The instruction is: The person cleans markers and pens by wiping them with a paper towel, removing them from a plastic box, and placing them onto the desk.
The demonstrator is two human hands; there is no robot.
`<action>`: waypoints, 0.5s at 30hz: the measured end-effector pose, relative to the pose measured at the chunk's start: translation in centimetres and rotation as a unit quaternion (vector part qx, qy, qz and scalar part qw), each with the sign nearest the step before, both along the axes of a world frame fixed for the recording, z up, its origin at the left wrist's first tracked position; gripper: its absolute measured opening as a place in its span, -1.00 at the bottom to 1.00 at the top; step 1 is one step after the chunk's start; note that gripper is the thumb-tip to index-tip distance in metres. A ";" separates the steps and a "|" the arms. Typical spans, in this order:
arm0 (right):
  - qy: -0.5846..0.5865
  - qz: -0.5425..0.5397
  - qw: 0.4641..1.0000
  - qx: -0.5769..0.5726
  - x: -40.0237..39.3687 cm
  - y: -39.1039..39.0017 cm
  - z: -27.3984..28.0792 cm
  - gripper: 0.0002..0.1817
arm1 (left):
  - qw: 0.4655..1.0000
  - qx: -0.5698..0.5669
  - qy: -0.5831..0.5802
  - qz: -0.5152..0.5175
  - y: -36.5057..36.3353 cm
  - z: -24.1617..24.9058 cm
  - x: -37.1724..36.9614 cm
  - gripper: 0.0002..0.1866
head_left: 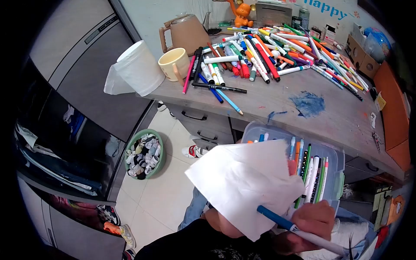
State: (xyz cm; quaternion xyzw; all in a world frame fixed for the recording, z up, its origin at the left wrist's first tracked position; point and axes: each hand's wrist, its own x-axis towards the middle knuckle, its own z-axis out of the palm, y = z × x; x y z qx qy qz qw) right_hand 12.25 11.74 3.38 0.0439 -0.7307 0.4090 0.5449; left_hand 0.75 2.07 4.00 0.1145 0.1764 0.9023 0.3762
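A sheet of white tissue (247,182) is spread out in front of my body, tilted and lightly creased. My left hand (223,223) holds it from beneath, with most of its fingers hidden. At the lower right my right hand (314,219) is closed around a marker (277,219) with a blue end and a white barrel; the blue end lies over the tissue's lower right part. Behind the tissue, a clear plastic box (336,173) holds several markers and pens in a row. A big pile of loose markers (260,52) covers the back of the desk.
On the grey desk (268,97) are a toilet roll (141,69), a yellow mug (173,63), a brown kettle (186,34), an orange figurine (242,15) and a blue stain. A green basket of socks (161,162) stands on the floor. Cardboard (392,117) is at the right.
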 end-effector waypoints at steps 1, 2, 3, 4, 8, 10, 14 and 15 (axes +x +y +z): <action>-0.040 0.032 0.998 0.047 0.3 0.4 0.5 -0.62 | 1.000 -0.018 0.000 -0.004 0.1 -0.1 0.3 -0.52; -0.111 0.029 0.993 0.037 0.2 0.0 1.5 -0.69 | 0.999 0.020 0.011 0.026 0.7 -0.2 0.8 -0.49; -0.129 0.025 0.991 0.026 -0.2 -0.5 1.4 -0.71 | 0.998 0.039 0.017 0.040 1.0 -0.4 1.1 -0.48; -0.147 0.020 0.989 0.015 -0.6 -1.0 1.3 -0.73 | 0.997 0.060 0.022 0.054 1.2 -0.6 1.4 -0.47; -0.067 0.015 0.973 -0.221 -0.8 -2.7 0.3 -0.82 | 0.995 0.093 0.017 -0.020 1.5 -2.5 0.2 -0.42; -0.058 0.007 0.982 -0.179 0.1 -1.8 -0.4 -0.81 | 0.984 0.141 0.052 -0.095 1.7 -3.2 -1.3 -0.40; -0.122 0.045 0.991 -0.027 1.1 0.2 -0.4 -0.61 | 0.983 0.112 0.062 -0.129 0.6 -3.0 -1.1 -0.37; -0.152 0.044 0.987 0.005 1.1 0.3 0.1 -0.58 | 0.990 0.072 0.051 -0.108 0.3 -3.1 -0.6 -0.37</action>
